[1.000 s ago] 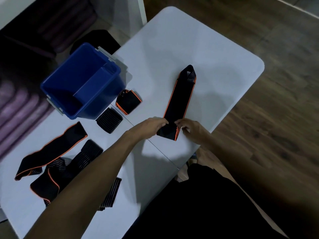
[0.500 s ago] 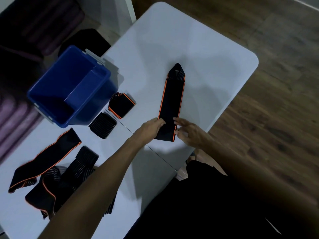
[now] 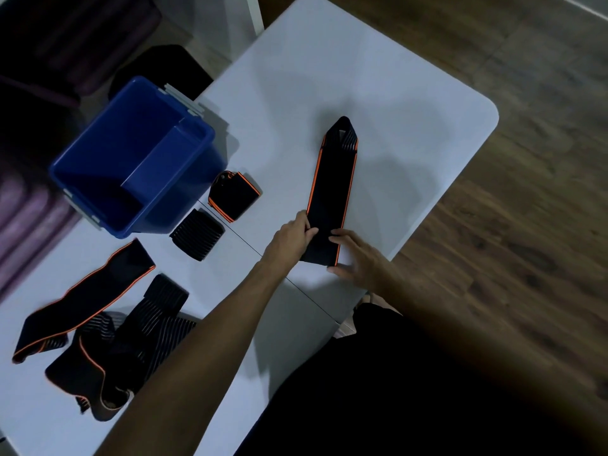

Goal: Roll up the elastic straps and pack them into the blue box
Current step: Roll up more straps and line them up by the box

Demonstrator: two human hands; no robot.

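A long black strap with orange edges [image 3: 332, 189] lies flat on the white table [image 3: 411, 103], running away from me. My left hand [image 3: 291, 240] pinches its near end at the left edge. My right hand [image 3: 358, 258] lies on the near end from the right, fingers fairly straight. The blue box [image 3: 131, 156] stands at the left, with nothing seen inside it. Beside the box sit two rolled straps: one with orange trim [image 3: 233, 195], one ribbed black [image 3: 196, 233].
A heap of unrolled straps [image 3: 108, 337] lies at the near left of the table, with one orange-edged strap [image 3: 82, 297] on top. Wooden floor runs along the right. The table's near edge lies just behind my hands.
The view has shifted a little. My hands have slid up along the strap's near end, and the right hand's fingers have spread onto it.
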